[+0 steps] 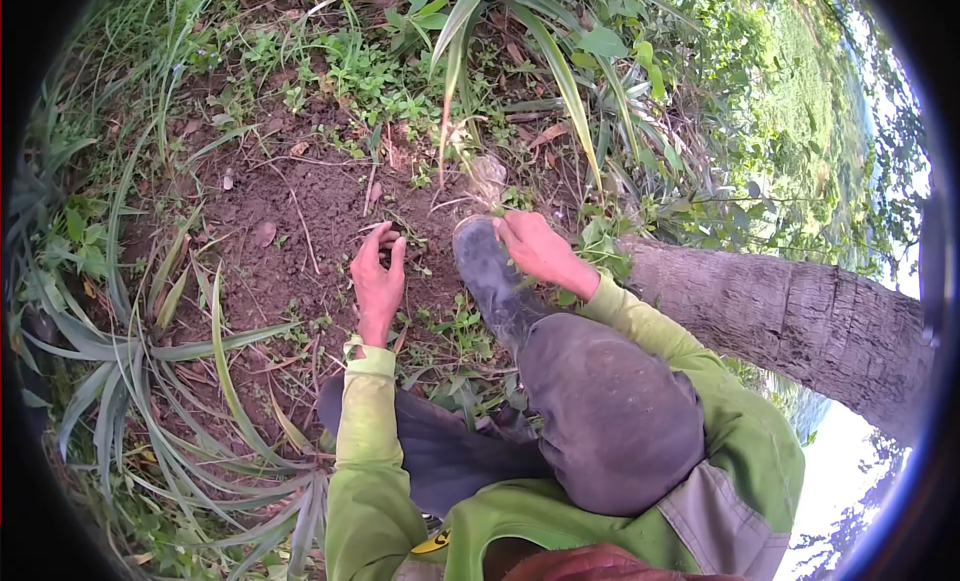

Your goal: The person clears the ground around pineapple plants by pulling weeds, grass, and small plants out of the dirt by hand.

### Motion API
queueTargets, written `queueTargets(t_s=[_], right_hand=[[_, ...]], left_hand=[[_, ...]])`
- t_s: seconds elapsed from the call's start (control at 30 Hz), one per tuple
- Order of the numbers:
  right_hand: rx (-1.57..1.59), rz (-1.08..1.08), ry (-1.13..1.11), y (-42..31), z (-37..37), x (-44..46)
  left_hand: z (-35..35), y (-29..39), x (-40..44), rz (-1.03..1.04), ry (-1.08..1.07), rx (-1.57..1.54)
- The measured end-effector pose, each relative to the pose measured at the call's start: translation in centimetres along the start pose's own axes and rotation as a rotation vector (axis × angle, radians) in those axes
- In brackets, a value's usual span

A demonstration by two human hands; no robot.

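My left hand [378, 284] is just above the bare brown soil [260, 216], its fingers curled in toward the thumb. Whatever may be between those fingertips is too small to make out. Beside the toe of a dark, muddy boot [497, 281], my right hand [548, 253] is closed with thumb and fingers together. Small green leaves [517, 198] show right at its fingertips, but I cannot tell whether they are held. Thin dry twigs [303, 226] and low weeds [465, 326] lie and grow around both hands.
A thick tree trunk [770, 306] slants across the right side, close to my right arm. Spiky long-leaved plants [135, 351] grow at the left, with another one [545, 31] at the top. My bent knee [610, 411] rises between my arms.
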State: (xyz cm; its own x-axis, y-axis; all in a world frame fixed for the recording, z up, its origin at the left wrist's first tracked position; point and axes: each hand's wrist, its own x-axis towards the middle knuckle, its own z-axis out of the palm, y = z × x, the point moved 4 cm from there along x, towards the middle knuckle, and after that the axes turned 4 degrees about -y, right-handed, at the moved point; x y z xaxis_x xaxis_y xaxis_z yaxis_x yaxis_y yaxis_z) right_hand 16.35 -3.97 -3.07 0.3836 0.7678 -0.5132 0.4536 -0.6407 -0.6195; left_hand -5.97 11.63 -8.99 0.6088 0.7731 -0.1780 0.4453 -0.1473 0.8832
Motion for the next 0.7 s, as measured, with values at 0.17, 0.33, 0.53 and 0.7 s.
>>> queueTargets(t_s=[0.17, 0.33, 0.53, 0.7], right_hand=[[-0.126, -0.294, -0.068, -6.7, -2.5, -2.5], [-0.602, -0.190, 0.396, -4.9, -18.7, 1.8], [-1.015, -0.389, 0.959, -4.7, -38.5, -0.3], [-1.079, -0.202, 0.989, 7.1, -46.7, 0.7]], left_hand=[[-0.1, -0.3, 0.0, 0.040, 0.019, 0.026], [-0.4, -0.5, 0.0, 0.025, 0.027, -0.004], [-0.3, -0.7, 0.2, 0.015, 0.025, -0.009], [-0.3, -0.7, 0.3, -0.007, 0.022, -0.033]])
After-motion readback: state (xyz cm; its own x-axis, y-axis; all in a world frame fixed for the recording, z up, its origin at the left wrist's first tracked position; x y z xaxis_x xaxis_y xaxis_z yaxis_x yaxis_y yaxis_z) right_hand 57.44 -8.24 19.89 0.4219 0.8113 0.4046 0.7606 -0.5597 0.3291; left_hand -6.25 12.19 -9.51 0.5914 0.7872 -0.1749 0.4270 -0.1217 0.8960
